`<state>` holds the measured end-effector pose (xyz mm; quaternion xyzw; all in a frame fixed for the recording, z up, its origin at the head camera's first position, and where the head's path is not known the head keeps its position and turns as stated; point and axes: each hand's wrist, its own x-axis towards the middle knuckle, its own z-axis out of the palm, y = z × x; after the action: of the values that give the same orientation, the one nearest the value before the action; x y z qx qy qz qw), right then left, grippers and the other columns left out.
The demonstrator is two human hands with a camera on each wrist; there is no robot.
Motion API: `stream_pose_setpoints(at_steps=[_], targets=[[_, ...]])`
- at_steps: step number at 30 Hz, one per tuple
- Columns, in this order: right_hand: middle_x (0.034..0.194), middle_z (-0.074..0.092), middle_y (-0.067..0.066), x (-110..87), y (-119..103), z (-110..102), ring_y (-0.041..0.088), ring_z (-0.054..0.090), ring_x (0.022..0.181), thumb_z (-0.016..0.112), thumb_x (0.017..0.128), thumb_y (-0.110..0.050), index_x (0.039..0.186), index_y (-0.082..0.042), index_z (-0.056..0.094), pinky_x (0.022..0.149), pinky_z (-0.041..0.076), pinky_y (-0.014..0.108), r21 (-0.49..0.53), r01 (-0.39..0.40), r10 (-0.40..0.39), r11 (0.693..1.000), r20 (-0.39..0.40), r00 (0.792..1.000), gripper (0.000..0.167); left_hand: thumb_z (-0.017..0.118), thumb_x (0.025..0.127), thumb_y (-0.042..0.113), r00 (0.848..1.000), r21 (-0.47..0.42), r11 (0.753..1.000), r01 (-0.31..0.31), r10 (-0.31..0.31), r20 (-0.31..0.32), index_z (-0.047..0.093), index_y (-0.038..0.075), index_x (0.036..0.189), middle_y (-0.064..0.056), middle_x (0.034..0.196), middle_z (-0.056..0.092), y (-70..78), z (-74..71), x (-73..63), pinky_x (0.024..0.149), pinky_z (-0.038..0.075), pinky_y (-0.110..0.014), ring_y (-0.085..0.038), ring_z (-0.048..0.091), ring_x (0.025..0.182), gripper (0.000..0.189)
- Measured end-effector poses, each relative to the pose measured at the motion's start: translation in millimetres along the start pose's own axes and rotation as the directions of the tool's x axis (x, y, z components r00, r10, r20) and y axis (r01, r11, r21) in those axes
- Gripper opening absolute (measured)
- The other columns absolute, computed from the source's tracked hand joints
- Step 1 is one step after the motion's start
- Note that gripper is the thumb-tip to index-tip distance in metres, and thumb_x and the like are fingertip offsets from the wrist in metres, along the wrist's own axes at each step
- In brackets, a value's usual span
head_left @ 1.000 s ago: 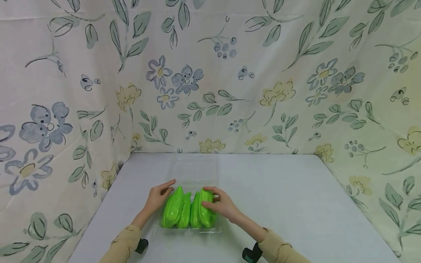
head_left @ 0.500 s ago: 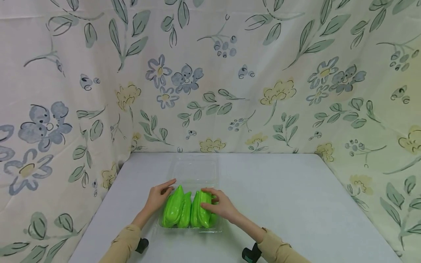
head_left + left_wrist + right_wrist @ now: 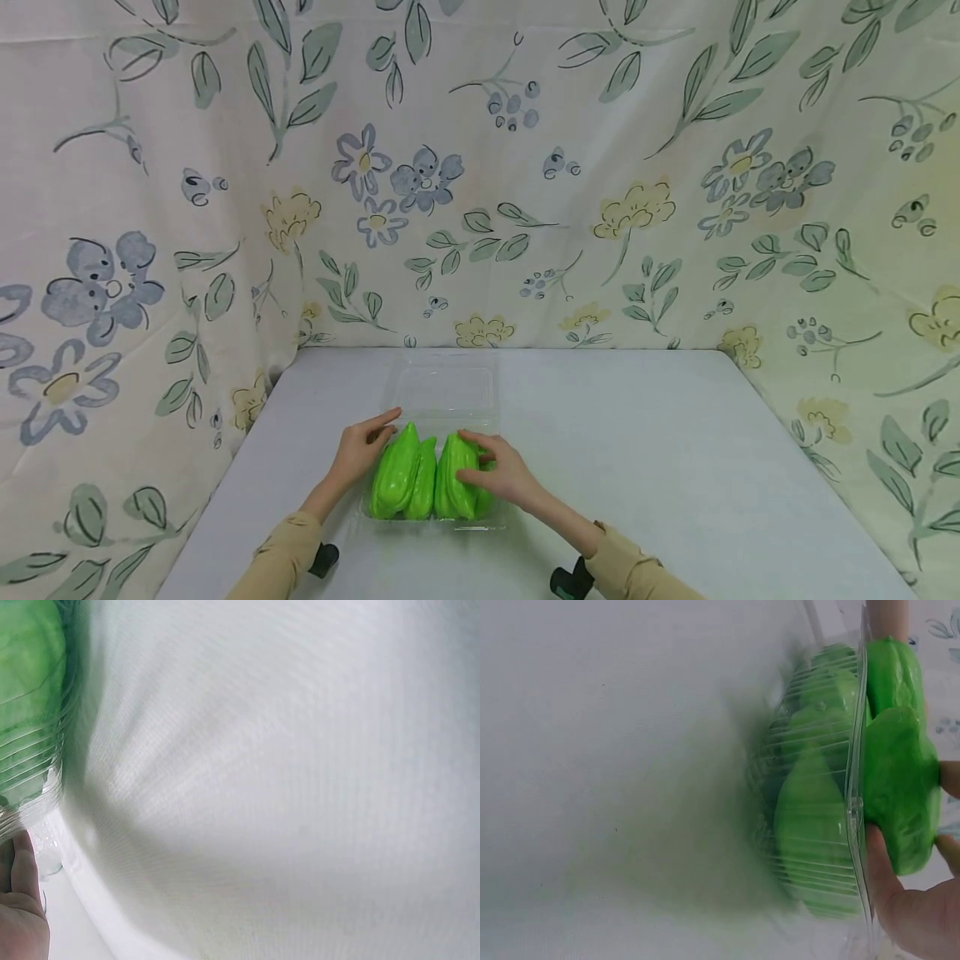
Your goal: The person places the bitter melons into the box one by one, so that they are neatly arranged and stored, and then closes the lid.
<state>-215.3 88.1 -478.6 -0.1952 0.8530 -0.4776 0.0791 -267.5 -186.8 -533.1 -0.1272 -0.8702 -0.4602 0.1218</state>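
Observation:
A clear plastic clamshell container [image 3: 480, 525] holds two groups of glossy bright green peppers [image 3: 399, 475] standing side by side. My right hand [image 3: 510, 475] grips a green pepper [image 3: 459, 475] in the right group, with the thumb on its near side and the fingers on its far side. In the right wrist view that green pepper [image 3: 900, 791] rises above the container's rim, between thumb and fingers. My left hand [image 3: 360, 450] rests at the container's left far corner, its fingers reaching toward the hinge. The left wrist view catches only part of the left hand [image 3: 22, 915], touching the ribbed container wall [image 3: 37, 765].
The container's transparent lid [image 3: 444, 390] lies folded back on the white table [image 3: 637, 458]. Behind and at both sides hangs a curtain [image 3: 480, 275] printed with flowers and leaves. Each wrist carries a black camera, such as the right wrist camera [image 3: 572, 579].
My right hand has shifted slightly left with its pepper, which now leans against the neighbouring one. More of the pepper at the right edge shows. The left hand has stayed still.

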Motion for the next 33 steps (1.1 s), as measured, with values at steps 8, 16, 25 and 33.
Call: stream_pose_setpoints(at_steps=[8, 16, 25, 33], targets=[[0.127, 0.056, 0.019, -2.4, -0.4, 1.8, 0.031, 0.062, 0.097, 0.07, 0.085, -0.028, 0.136, -0.007, 0.051, 0.071, 0.053, 0.035, 0.006, -0.004, 0.005, 1.0, -0.032, 0.999, 0.059, 0.059, 0.092, 0.005, 1.0, -0.022, 1.0, -0.003, 0.003, 0.005, 0.061, 0.008, 0.127, -0.012, 0.12, 0.066, -1.6, 1.7, -0.5, 0.071, 0.05, -0.019, -0.025, 0.068, 0.096, 0.035], [0.117, 0.059, 0.016, -7.4, 1.8, 7.5, 0.028, 0.062, 0.095, 0.068, 0.087, -0.028, 0.136, -0.006, 0.051, 0.07, 0.052, 0.028, -0.011, 0.032, -0.033, 0.999, -0.093, 0.995, 0.057, 0.059, 0.092, 0.005, 1.0, -0.03, 0.999, 0.013, -0.013, 0.013, 0.061, 0.008, 0.128, -0.013, 0.122, 0.065, -1.4, 1.3, -0.6, 0.069, 0.049, -0.019, -0.025, 0.067, 0.096, 0.035], [0.112, 0.056, 0.017, -10.0, 0.5, 9.8, 0.03, 0.062, 0.098, 0.068, 0.087, -0.029, 0.136, -0.007, 0.05, 0.072, 0.053, 0.031, -0.006, 0.007, -0.007, 1.0, -0.105, 0.994, 0.057, 0.059, 0.093, 0.005, 1.0, -0.049, 0.999, 0.004, -0.003, 0.024, 0.06, 0.007, 0.128, -0.012, 0.128, 0.061, -2.4, -0.4, -0.3, 0.083, 0.05, -0.021, -0.027, 0.065, 0.105, 0.036], [0.112, 0.057, 0.019, -11.6, -0.5, 11.1, 0.033, 0.062, 0.098, 0.068, 0.087, -0.028, 0.135, -0.003, 0.051, 0.074, 0.054, 0.034, 0.009, 0.01, -0.009, 1.0, -0.131, 0.991, 0.057, 0.059, 0.093, 0.006, 0.998, -0.004, 0.998, -0.055, 0.055, 0.022, 0.06, 0.006, 0.128, -0.012, 0.127, 0.062, -3.2, 0.5, 0.4, 0.082, 0.053, -0.026, -0.028, 0.065, 0.106, 0.035]])
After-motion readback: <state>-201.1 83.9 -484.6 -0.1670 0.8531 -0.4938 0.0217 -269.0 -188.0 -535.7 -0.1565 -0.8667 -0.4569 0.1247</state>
